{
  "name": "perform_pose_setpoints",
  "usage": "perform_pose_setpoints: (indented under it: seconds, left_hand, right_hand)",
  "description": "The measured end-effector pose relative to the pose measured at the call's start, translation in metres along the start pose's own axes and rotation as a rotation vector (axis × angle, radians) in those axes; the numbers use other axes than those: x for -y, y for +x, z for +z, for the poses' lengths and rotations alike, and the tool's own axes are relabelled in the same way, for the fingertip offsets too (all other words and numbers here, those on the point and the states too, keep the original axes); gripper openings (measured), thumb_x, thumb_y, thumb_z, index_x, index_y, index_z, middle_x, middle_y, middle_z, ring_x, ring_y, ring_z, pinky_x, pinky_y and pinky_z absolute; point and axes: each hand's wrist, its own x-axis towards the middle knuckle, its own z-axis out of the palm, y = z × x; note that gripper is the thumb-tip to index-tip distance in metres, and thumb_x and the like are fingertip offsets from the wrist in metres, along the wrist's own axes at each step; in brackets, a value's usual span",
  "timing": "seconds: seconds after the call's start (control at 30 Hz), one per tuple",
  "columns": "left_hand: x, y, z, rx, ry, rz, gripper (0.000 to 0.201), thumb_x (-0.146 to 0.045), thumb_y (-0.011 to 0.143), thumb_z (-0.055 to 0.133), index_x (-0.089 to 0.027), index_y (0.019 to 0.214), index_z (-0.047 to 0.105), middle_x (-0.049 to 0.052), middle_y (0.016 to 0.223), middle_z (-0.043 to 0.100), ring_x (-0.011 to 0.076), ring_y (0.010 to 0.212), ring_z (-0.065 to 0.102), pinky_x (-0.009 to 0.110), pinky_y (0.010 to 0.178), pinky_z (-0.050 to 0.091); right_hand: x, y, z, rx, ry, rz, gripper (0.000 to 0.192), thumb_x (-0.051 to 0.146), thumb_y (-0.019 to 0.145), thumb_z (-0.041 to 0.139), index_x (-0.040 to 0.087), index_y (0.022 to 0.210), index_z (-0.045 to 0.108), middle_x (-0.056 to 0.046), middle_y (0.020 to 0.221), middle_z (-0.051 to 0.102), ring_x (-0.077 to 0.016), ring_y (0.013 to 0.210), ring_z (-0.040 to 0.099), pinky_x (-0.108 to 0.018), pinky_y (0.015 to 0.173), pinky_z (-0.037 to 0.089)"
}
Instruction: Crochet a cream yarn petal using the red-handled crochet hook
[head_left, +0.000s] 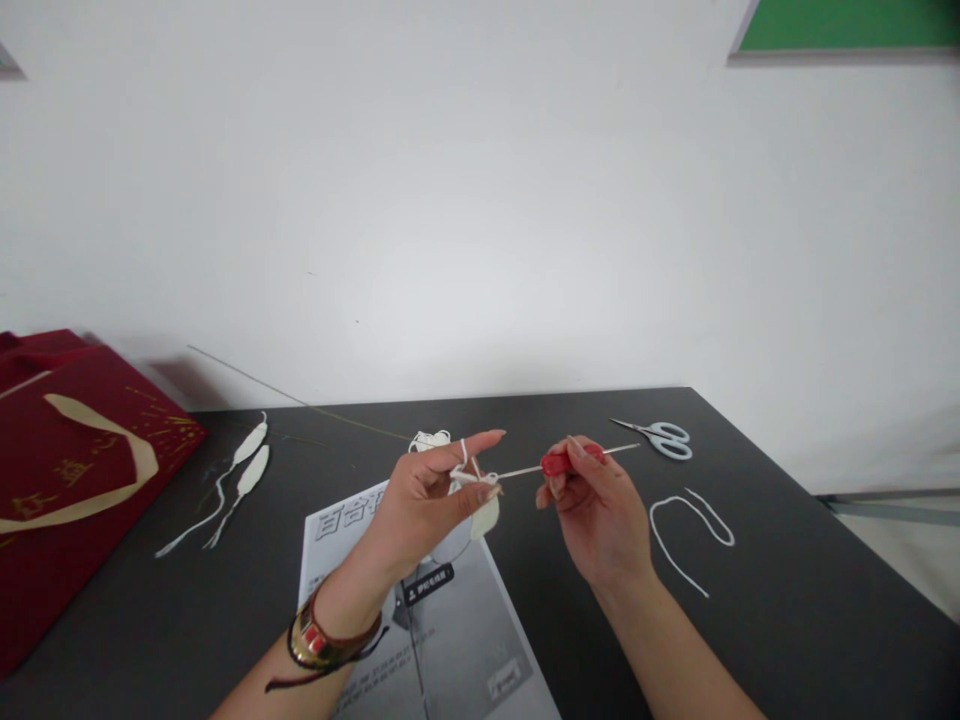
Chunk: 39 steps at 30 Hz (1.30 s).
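Note:
My left hand (pixel 420 500) pinches a small cream crochet piece (pixel 486 516) between thumb and fingers, with white yarn (pixel 464 455) looped over its raised index finger. My right hand (pixel 604 518) is closed around the red handle of a crochet hook (pixel 559 463). The thin shaft of the hook points left and its tip meets the stitches at my left thumb. Behind my left hand lies a bundle of white yarn (pixel 430 439), partly hidden. Under both the piece and my left wrist is a printed sheet (pixel 480 630).
Two finished cream leaf-shaped pieces (pixel 253 470) with yarn tails lie at left, beside a dark red gift bag (pixel 82 480). A long thin wire (pixel 285 393) slants behind. Small scissors (pixel 664 437) and a loose yarn length (pixel 694 500) rest on the black table (pixel 795 600) at right.

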Motion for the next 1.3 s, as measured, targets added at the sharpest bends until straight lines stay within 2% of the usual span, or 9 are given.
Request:
perform_pose_setpoints:
  seconds: [0.3,0.47,0.77,0.9,0.93,1.0,1.07,1.13,1.3]
  left_hand:
    - [-0.001,-0.001,0.0,0.021,0.043,0.0,0.007,-0.021,0.069,0.075,-0.016,0.069,0.072,0.009,0.093,0.072,0.021,0.087,0.063,0.026,0.061,0.045]
    - [0.0,0.0,0.001,0.038,0.038,-0.001,0.005,-0.02,0.069,0.075,-0.016,0.073,0.073,0.009,0.111,0.069,0.0211,0.091,0.063,0.027,0.067,0.047]
    - [0.003,0.0,0.001,0.052,-0.071,-0.024,0.007,-0.019,0.064,0.079,-0.017,0.068,0.074,0.01,0.1,0.072,0.0251,0.1,0.061,0.03,0.076,0.048]
    - [0.005,0.0,0.002,0.034,-0.125,-0.008,0.007,-0.017,0.064,0.079,-0.016,0.068,0.073,0.008,0.083,0.07,0.0225,0.099,0.059,0.029,0.079,0.046]
    - [0.005,0.001,0.002,0.031,-0.153,-0.011,0.015,-0.015,0.064,0.079,-0.018,0.078,0.074,0.005,0.078,0.068,0.0194,0.091,0.061,0.027,0.076,0.046]
    - [0.006,0.001,0.002,0.052,-0.233,-0.038,0.053,-0.013,0.065,0.078,-0.025,0.115,0.065,-0.001,0.071,0.062,0.0118,0.07,0.058,0.023,0.064,0.045]
    - [0.004,0.002,0.002,0.093,-0.312,-0.069,0.089,-0.012,0.067,0.076,-0.035,0.142,0.033,-0.006,0.067,0.057,0.0071,0.058,0.052,0.019,0.056,0.041]
    - [0.0,0.001,0.003,0.12,-0.342,-0.081,0.101,-0.012,0.07,0.075,-0.039,0.146,0.014,-0.007,0.066,0.054,0.0059,0.056,0.049,0.017,0.055,0.039]
    - [-0.004,0.0,0.003,0.13,-0.337,-0.116,0.105,-0.013,0.071,0.074,-0.041,0.146,0.006,-0.008,0.065,0.05,0.0056,0.056,0.047,0.017,0.055,0.038]
  right_hand:
    - [0.0,0.0,0.0,0.014,-0.009,0.021,0.01,0.025,0.074,0.07,0.015,0.072,0.067,0.002,0.055,0.06,-0.009,0.045,0.052,-0.021,0.042,0.054]
    - [-0.001,-0.001,0.002,0.069,0.001,0.084,0.012,0.026,0.075,0.07,0.015,0.074,0.068,0.002,0.053,0.06,-0.0087,0.045,0.054,-0.019,0.043,0.053]
    - [-0.005,-0.003,0.003,0.102,0.151,0.2,0.012,0.025,0.072,0.074,0.015,0.077,0.07,0.002,0.054,0.063,-0.0076,0.046,0.055,-0.015,0.045,0.053]
    - [-0.007,-0.002,0.003,0.118,0.154,0.225,0.013,0.026,0.073,0.073,0.015,0.078,0.07,0.002,0.055,0.062,-0.0078,0.046,0.055,-0.016,0.045,0.054]
    - [-0.008,-0.001,0.003,0.124,0.139,0.229,0.013,0.027,0.074,0.072,0.014,0.078,0.07,0.001,0.055,0.062,-0.008,0.046,0.054,-0.016,0.045,0.054]
    - [-0.009,0.0,0.003,0.126,0.093,0.235,0.014,0.028,0.076,0.071,0.014,0.077,0.069,0.001,0.055,0.061,-0.0079,0.045,0.053,-0.017,0.043,0.054]
    - [-0.01,0.001,0.002,0.122,0.054,0.255,0.016,0.029,0.077,0.07,0.013,0.075,0.069,0.001,0.055,0.061,-0.0075,0.044,0.052,-0.017,0.041,0.053]
    - [-0.011,0.002,0.001,0.117,0.036,0.282,0.017,0.029,0.078,0.069,0.013,0.075,0.069,0.002,0.056,0.061,-0.0071,0.044,0.052,-0.017,0.041,0.052]
    - [-0.015,0.003,-0.002,0.116,0.072,0.314,0.017,0.029,0.078,0.07,0.012,0.076,0.07,0.001,0.055,0.062,-0.0072,0.044,0.053,-0.017,0.043,0.054]
